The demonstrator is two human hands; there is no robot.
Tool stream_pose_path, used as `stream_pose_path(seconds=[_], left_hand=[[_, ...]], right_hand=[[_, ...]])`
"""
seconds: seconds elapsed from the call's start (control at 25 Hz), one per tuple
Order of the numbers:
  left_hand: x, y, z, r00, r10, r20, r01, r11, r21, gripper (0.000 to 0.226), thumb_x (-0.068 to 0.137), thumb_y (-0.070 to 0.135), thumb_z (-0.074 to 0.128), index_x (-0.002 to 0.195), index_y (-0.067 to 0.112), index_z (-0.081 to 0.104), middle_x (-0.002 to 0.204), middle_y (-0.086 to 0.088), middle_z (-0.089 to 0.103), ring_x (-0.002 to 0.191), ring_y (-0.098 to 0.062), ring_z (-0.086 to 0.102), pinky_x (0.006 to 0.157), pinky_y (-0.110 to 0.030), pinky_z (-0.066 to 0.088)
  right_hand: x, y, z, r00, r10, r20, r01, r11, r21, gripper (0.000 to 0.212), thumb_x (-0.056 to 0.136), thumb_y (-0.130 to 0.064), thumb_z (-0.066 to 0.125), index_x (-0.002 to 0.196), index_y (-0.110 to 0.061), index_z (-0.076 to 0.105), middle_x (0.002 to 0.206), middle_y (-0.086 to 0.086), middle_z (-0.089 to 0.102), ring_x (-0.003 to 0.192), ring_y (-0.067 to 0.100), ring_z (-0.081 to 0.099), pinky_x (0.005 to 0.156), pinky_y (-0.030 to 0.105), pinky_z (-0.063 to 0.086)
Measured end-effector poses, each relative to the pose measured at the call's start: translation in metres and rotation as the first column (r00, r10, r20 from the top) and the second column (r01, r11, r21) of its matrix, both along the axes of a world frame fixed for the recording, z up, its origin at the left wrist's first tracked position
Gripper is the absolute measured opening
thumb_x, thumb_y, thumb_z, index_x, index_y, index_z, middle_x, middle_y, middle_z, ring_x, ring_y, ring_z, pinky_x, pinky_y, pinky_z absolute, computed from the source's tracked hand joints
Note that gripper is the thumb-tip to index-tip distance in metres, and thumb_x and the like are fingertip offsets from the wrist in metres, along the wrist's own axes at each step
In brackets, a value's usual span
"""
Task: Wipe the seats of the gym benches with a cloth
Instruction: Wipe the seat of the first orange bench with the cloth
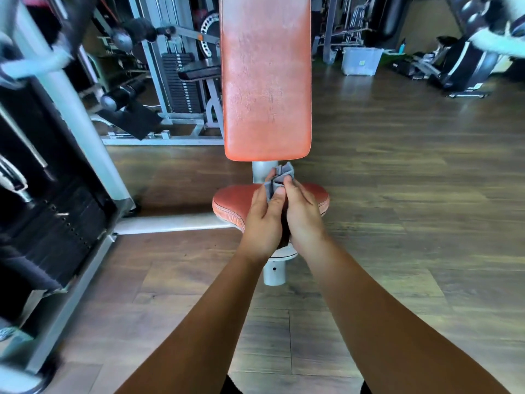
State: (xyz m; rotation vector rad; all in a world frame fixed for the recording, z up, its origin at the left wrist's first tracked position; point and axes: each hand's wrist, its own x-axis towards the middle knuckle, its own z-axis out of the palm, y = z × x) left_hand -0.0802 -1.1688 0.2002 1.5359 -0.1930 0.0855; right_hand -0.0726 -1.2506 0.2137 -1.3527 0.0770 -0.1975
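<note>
An orange-red bench seat (231,203) sits straight ahead on a grey post, with its long orange-red backrest (265,81) rising behind it. My left hand (262,220) and my right hand (302,214) are pressed side by side above the seat's middle. Both pinch a small crumpled grey cloth (279,177), which sticks up past the fingertips in front of the grey upright. Most of the seat's middle is hidden under my hands.
A weight-stack machine (56,211) with a grey frame stands close on the left. Another stack machine (181,81) is behind left. A clear plastic bin (360,61) and dark equipment (460,69) sit at the back right on the wood floor (412,180).
</note>
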Motion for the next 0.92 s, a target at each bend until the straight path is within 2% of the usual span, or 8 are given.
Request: stream_pose_path(seconds=[0.12,0.2,0.32,0.4,0.48,0.64,0.76,0.92], left_hand=[[-0.001,0.011,0.0,0.987,0.159,0.01,-0.159,0.987,-0.004,0.04,0.103,0.038,0.048,0.138,0.024,0.061,0.127,0.014,0.07,0.124,0.003,0.06,0.115,-0.034,0.043],[-0.002,0.024,-0.002,0.972,0.232,-0.043,-0.235,0.97,-0.06,0.029,0.108,0.026,0.047,0.127,0.018,0.067,0.1,0.026,0.073,0.1,0.011,0.065,0.1,-0.026,0.047],[0.004,0.053,-0.017,0.943,0.324,-0.074,-0.33,0.939,-0.099,0.028,0.107,0.029,0.047,0.119,0.026,0.072,0.113,0.009,0.076,0.108,-0.005,0.068,0.103,-0.029,0.05],[0.011,0.075,-0.034,0.914,0.39,-0.111,-0.403,0.903,-0.149,0.028,0.108,0.025,0.047,0.119,0.026,0.072,0.111,0.008,0.076,0.102,-0.001,0.067,0.097,-0.019,0.051],[0.017,0.093,-0.053,0.873,0.461,-0.157,-0.484,0.857,-0.174,0.029,0.108,0.022,0.047,0.123,0.022,0.071,0.106,0.011,0.074,0.094,0.006,0.066,0.087,-0.011,0.048],[0.029,0.108,-0.098,0.823,0.503,-0.263,-0.564,0.781,-0.27,0.03,0.109,0.024,0.047,0.127,0.014,0.068,0.106,0.007,0.073,0.091,0.004,0.066,0.087,-0.016,0.049],[0.039,0.098,-0.133,0.827,0.465,-0.316,-0.56,0.726,-0.398,0.032,0.11,0.022,0.045,0.131,0.008,0.064,0.114,-0.001,0.075,0.098,-0.002,0.07,0.089,-0.021,0.054],[0.055,0.062,-0.158,0.869,0.393,-0.302,-0.495,0.658,-0.568,0.037,0.109,0.03,0.047,0.14,0.015,0.06,0.136,-0.006,0.069,0.132,-0.02,0.062,0.118,-0.045,0.043]], right_hand=[[-0.001,0.008,0.004,0.991,0.134,-0.01,-0.134,0.984,-0.12,0.033,0.11,-0.027,0.043,0.121,-0.018,0.073,0.107,-0.01,0.076,0.105,-0.004,0.07,0.105,0.019,0.05],[0.006,0.006,0.004,0.976,0.219,-0.011,-0.216,0.95,-0.227,0.035,0.111,-0.026,0.04,0.13,-0.012,0.066,0.106,-0.02,0.07,0.087,-0.022,0.064,0.082,-0.003,0.045],[0.024,-0.002,0.0,0.95,0.311,-0.004,-0.276,0.837,-0.472,0.038,0.109,-0.02,0.044,0.144,-0.008,0.056,0.144,-0.006,0.058,0.122,-0.012,0.05,0.1,-0.004,0.035],[0.038,-0.006,-0.013,0.913,0.404,-0.059,-0.331,0.649,-0.684,0.04,0.107,-0.02,0.051,0.146,-0.012,0.055,0.156,-0.001,0.049,0.142,0.003,0.042,0.123,0.019,0.026],[0.055,-0.008,-0.034,0.876,0.463,-0.136,-0.316,0.337,-0.887,0.043,0.105,-0.023,0.055,0.147,-0.016,0.055,0.159,-0.003,0.045,0.149,0.01,0.037,0.128,0.031,0.019],[0.08,-0.009,-0.049,0.773,0.574,-0.268,-0.306,-0.033,-0.952,0.047,0.104,-0.028,0.056,0.15,-0.024,0.051,0.163,-0.013,0.037,0.15,0.003,0.031,0.122,0.016,0.013],[0.096,-0.012,-0.054,0.727,0.613,-0.31,-0.321,-0.096,-0.942,0.047,0.105,-0.028,0.054,0.152,-0.027,0.048,0.162,-0.02,0.035,0.15,-0.007,0.026,0.125,0.019,0.014],[0.099,-0.022,-0.064,0.74,0.637,-0.215,-0.3,0.028,-0.954,0.05,0.099,-0.027,0.049,0.148,-0.023,0.053,0.157,-0.018,0.045,0.148,-0.005,0.034,0.126,0.023,0.02]])
